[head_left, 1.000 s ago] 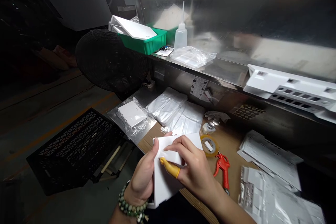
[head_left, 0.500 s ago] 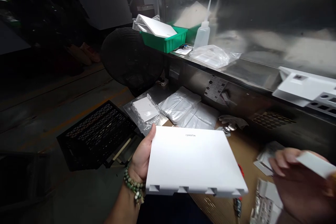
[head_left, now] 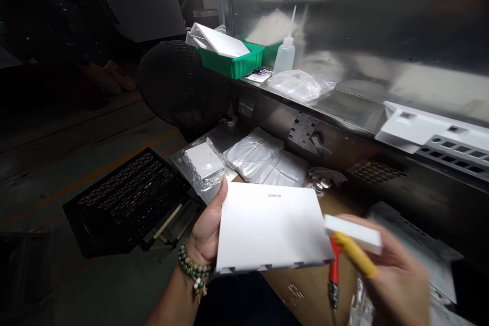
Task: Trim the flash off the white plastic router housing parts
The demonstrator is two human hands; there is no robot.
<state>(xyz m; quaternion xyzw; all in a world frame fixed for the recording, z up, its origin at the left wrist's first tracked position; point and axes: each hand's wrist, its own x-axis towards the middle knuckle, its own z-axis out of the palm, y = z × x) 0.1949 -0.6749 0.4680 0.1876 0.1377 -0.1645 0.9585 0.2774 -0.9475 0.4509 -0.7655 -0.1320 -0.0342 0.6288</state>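
Note:
My left hand [head_left: 208, 229], with a bead bracelet at the wrist, grips the left edge of a white plastic cover [head_left: 271, 229] printed HUAWEI, the lettering upside down to me. Notches run along the cover's near edge. From the right, my right hand [head_left: 401, 265] holds a white rectangular block [head_left: 353, 233], perhaps a sponge, close to the cover's right edge. Something yellow [head_left: 357, 255] wraps one of its fingers. I cannot tell whether the block touches the cover. Behind that edge lies a red-handled tool [head_left: 334, 270].
Plastic bags [head_left: 255, 153] and a bagged white cover [head_left: 202, 160] lie on the bench. On the steel shelf stand a green bin [head_left: 233, 66], a squeeze bottle [head_left: 284, 56] and a white panel [head_left: 412, 127]. A black crate [head_left: 126, 204] and a fan [head_left: 183, 86] are at left.
My right hand has moved left with the white block, from the far right to beside the cover. The cover has tipped, showing less of its notched edge. The view has shifted slightly right.

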